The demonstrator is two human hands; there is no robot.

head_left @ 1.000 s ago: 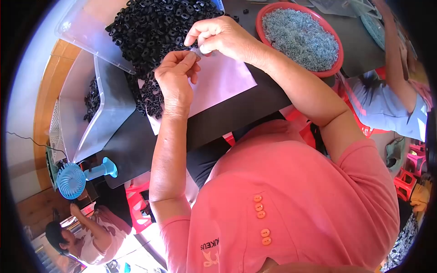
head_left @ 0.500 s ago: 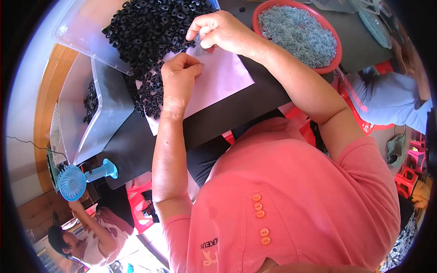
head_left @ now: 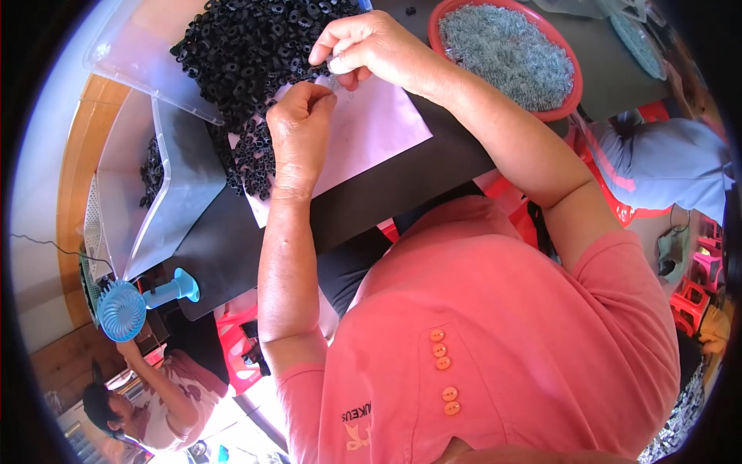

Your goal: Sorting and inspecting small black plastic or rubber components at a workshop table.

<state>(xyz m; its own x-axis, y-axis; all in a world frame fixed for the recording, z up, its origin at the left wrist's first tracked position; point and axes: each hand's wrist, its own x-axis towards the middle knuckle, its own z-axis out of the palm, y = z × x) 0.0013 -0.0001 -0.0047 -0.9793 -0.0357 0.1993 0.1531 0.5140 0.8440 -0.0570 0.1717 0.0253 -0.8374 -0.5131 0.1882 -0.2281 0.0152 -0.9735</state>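
Note:
My left hand (head_left: 300, 124) is closed in a pinch above a pink sheet (head_left: 375, 127); whatever is between its fingertips is too small to make out. Just beyond and to the right, my right hand (head_left: 375, 50) curls with thumb and forefinger pressed together. Tiny shiny pieces show by its lower fingers, but what it grips is unclear. The two sets of fingertips nearly meet. A heap of small black plastic parts (head_left: 239, 58) spreads from behind the hands down to the sheet's left edge.
A red basin (head_left: 576, 85) full of small silvery metal pieces stands at the right. Clear plastic bins (head_left: 182, 193) line the left, near a blue fan (head_left: 124, 309). One person (head_left: 166, 394) is at the lower left; another's blue clothing (head_left: 665, 158) shows at the right.
My left hand has shifted slightly up and left. My right hand's fingers have curled lower, toward the left fingertips.

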